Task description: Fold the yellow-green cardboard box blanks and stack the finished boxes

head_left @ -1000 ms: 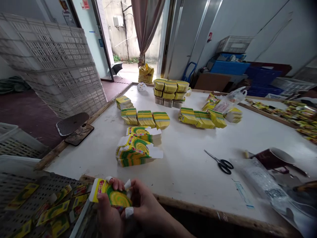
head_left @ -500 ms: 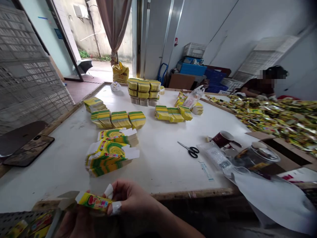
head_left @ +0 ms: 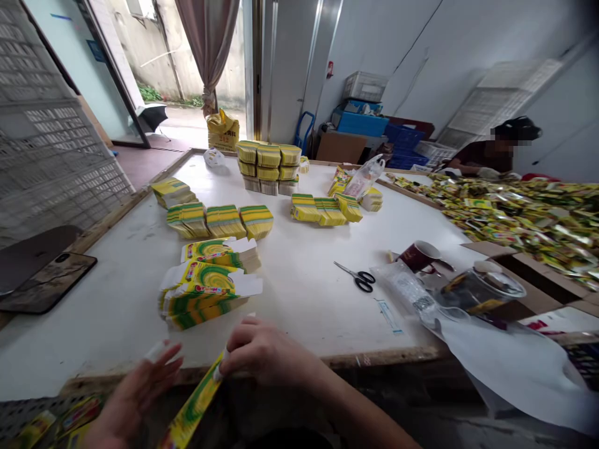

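My right hand [head_left: 262, 352] is closed at the table's near edge, pinching the top of a yellow and green carton [head_left: 191, 408] that hangs down and to the left. My left hand [head_left: 128, 399] is beside it with its fingers stretched out, off the carton, taped fingertips showing. Just beyond the hands lies a fanned pile of flat cartons [head_left: 203, 290] on the white table [head_left: 309, 293].
Banded bundles of flat cartons [head_left: 219, 221] lie in rows further back, and a stack [head_left: 269, 168] stands at the far edge. Scissors [head_left: 358, 277], a cup [head_left: 418, 255] and plastic bags lie right. A phone [head_left: 47, 280] lies left. Another person [head_left: 496, 153] sits behind a heap of sachets [head_left: 519, 215].
The left hand has let go of the carton and opened. The carton now hangs from the right hand, tilted down-left. The camera has swung right since one second ago.
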`<action>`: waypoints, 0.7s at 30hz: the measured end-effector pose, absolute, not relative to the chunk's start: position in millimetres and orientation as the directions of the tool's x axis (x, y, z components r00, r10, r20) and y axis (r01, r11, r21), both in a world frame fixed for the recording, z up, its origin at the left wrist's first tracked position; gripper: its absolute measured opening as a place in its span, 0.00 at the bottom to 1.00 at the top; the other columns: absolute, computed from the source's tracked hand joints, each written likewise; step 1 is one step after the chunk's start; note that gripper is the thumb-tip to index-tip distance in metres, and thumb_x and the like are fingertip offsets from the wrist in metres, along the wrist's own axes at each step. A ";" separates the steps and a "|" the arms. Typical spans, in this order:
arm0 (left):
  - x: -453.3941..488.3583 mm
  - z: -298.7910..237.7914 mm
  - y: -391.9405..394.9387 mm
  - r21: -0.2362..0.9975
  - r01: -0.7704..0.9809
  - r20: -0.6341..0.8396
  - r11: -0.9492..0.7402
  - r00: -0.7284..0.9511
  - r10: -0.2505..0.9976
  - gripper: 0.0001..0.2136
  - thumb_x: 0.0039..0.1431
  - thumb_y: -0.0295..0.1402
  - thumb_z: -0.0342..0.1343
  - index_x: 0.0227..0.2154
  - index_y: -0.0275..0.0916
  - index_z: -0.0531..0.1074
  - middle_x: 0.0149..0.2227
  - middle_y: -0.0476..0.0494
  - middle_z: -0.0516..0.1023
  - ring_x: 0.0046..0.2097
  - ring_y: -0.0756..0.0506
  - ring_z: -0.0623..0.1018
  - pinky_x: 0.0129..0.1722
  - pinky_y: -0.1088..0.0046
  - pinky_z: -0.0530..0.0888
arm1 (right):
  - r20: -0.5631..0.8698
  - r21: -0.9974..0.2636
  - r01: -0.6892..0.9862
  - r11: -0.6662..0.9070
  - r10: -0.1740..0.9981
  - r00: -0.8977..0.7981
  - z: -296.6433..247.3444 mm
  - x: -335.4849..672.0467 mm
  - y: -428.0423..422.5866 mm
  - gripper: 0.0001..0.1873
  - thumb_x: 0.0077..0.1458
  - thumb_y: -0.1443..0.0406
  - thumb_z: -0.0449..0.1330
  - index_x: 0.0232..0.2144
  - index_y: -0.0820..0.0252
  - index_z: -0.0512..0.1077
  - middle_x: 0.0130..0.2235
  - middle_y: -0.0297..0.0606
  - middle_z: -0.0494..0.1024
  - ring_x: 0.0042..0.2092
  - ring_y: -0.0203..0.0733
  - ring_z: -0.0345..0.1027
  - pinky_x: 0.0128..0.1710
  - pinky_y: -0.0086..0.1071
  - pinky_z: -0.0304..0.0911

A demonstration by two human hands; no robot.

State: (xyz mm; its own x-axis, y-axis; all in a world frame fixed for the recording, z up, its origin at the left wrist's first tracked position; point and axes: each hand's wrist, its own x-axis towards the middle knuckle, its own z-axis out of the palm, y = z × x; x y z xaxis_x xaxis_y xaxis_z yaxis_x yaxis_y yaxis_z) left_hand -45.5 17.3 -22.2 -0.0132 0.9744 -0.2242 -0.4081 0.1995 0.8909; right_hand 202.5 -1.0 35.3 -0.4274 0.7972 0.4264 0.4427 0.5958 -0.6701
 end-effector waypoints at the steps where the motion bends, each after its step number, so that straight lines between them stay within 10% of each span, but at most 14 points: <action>1: -44.0 -19.3 15.8 0.924 -0.301 -0.229 0.234 0.053 0.972 0.40 0.20 0.48 0.74 0.45 0.42 0.77 0.49 0.32 0.79 0.52 0.24 0.75 0.49 0.48 0.77 | 0.429 -0.611 0.461 0.644 0.758 -0.491 37.1 203.3 -1.4 0.11 0.58 0.72 0.57 0.32 0.57 0.79 0.33 0.35 0.76 0.35 0.39 0.66 0.42 0.31 0.63; 4: -25.6 -17.4 6.2 0.955 0.095 -0.296 0.282 0.222 0.929 0.35 0.22 0.38 0.76 0.43 0.43 0.78 0.47 0.34 0.81 0.50 0.27 0.78 0.50 0.50 0.76 | 0.446 -0.557 0.459 0.692 0.716 -0.538 35.4 195.7 -5.7 0.10 0.60 0.69 0.57 0.33 0.57 0.79 0.37 0.36 0.78 0.38 0.41 0.67 0.43 0.32 0.64; 11: 7.7 -19.7 -3.4 0.954 0.285 -0.073 0.097 -0.092 0.993 0.36 0.39 0.43 0.70 0.53 0.40 0.67 0.49 0.36 0.77 0.51 0.34 0.76 0.52 0.55 0.71 | 0.438 -0.873 0.271 0.404 0.896 0.076 3.2 158.3 -25.9 0.10 0.58 0.70 0.57 0.39 0.52 0.74 0.39 0.38 0.71 0.39 0.40 0.69 0.39 0.32 0.67; 15: 9.2 -9.9 -8.3 0.935 0.353 0.040 -0.033 -0.014 0.999 0.35 0.39 0.38 0.70 0.53 0.42 0.65 0.47 0.38 0.78 0.46 0.37 0.78 0.46 0.58 0.74 | 0.152 -0.973 -0.143 0.183 0.967 0.205 6.2 166.0 -17.9 0.16 0.56 0.65 0.61 0.46 0.50 0.65 0.36 0.32 0.70 0.34 0.37 0.66 0.35 0.30 0.65; 21: 23.7 -14.5 -26.8 0.947 0.269 0.172 -0.174 0.034 0.985 0.32 0.46 0.38 0.66 0.55 0.44 0.62 0.51 0.37 0.74 0.50 0.38 0.76 0.49 0.60 0.71 | -0.286 -0.829 -0.476 -0.292 0.954 -0.087 11.9 175.5 -4.5 0.14 0.47 0.57 0.67 0.31 0.60 0.71 0.27 0.30 0.71 0.28 0.33 0.63 0.28 0.26 0.58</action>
